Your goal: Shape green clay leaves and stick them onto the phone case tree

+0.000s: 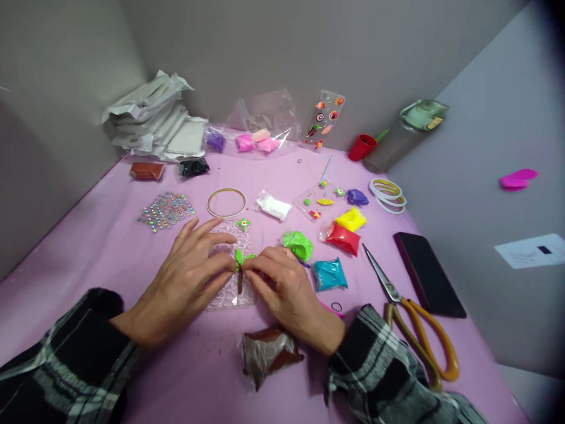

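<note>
A small clay palm tree [240,281], with a brown trunk and bright green leaves, lies on a clear plate [220,297] with a white web-like pattern. From the left, my left hand [189,277] brings its thumb and index fingertips together at the leaves; its other fingers are stretched over the plate. My right hand [286,288] pinches at the right side, where leaves and trunk meet. The fingertips partly hide the leaves. A green clay flower [243,224] with a pale centre sits near the plate's top edge.
Brown clay [269,353] in a wrapper lies in front. Right of my hands are green clay [298,245], blue clay [331,274], red clay [342,238], scissors [397,300] and a phone [428,274]. Rhinestones [166,211] and a bangle [226,202] lie behind.
</note>
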Motion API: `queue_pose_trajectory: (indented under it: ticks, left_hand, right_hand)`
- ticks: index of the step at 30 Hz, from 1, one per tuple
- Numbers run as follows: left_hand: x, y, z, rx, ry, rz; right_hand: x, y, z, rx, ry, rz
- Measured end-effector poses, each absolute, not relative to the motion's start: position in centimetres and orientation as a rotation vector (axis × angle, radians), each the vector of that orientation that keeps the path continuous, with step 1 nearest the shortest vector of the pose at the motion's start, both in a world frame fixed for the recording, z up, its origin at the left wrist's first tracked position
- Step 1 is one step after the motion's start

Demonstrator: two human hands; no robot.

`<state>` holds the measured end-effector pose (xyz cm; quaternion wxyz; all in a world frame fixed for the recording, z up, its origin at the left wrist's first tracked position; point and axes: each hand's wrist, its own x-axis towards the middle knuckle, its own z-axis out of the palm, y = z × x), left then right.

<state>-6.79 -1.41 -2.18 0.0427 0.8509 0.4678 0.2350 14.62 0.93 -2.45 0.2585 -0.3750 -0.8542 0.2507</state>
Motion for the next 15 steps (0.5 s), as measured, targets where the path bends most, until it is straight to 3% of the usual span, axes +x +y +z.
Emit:
queue_pose_trajectory:
  ticks: [15]
  left_hand:
    - [-6.98, -1.13, -2.39, 2.649, 1.415, 0.719]
  right_hand:
    - [14.61, 0.8, -2.45, -1.021, -2.352, 0.668]
